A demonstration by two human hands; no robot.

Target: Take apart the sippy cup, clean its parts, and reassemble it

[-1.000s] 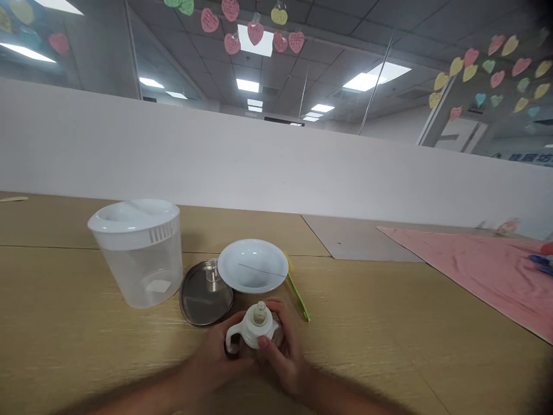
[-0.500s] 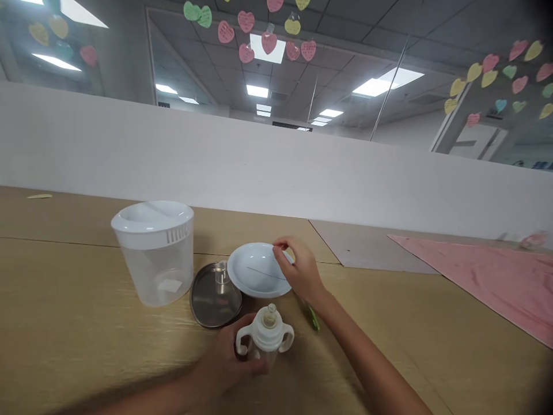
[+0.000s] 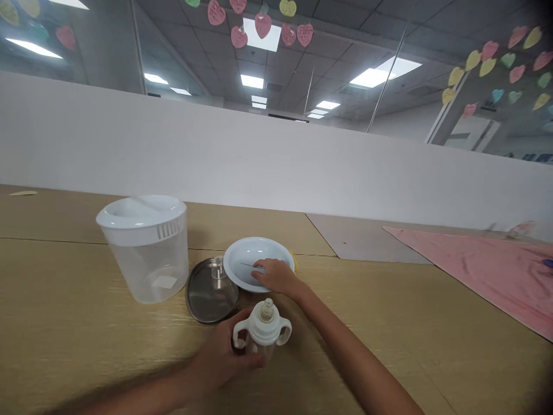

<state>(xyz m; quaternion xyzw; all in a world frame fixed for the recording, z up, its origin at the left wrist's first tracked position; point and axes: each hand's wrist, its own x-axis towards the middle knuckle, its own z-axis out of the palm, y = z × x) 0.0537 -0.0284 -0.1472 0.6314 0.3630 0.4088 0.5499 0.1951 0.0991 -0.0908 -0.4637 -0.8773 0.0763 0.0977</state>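
A baby bottle (image 3: 265, 328) with a white collar, two white handles and a clear teat stands upright in front of me. My left hand (image 3: 231, 351) is wrapped round its left side. Over the right part of a white bowl (image 3: 235, 275), my right hand (image 3: 279, 276) reaches down with thumb and forefinger at a thin straight stick (image 3: 247, 264). The fingers look closed on the stick, though the palm hides part of it. Left of the bowl lies a dark metal tray (image 3: 209, 302), bearing a small clear cup (image 3: 218, 268).
A tall translucent bin (image 3: 149, 271) with a white lid stands at the left. A pink cloth (image 3: 484, 265) covers the table's right side, beside a grey sheet (image 3: 358, 248). Something yellow (image 3: 295, 262) peeks out behind the bowl. A white wall (image 3: 242, 161) closes off the back.
My right hand has moved left and down from the bowl's right rim to the stick inside. The green item under my right forearm is now hidden. My left hand keeps its hold on the bottle.
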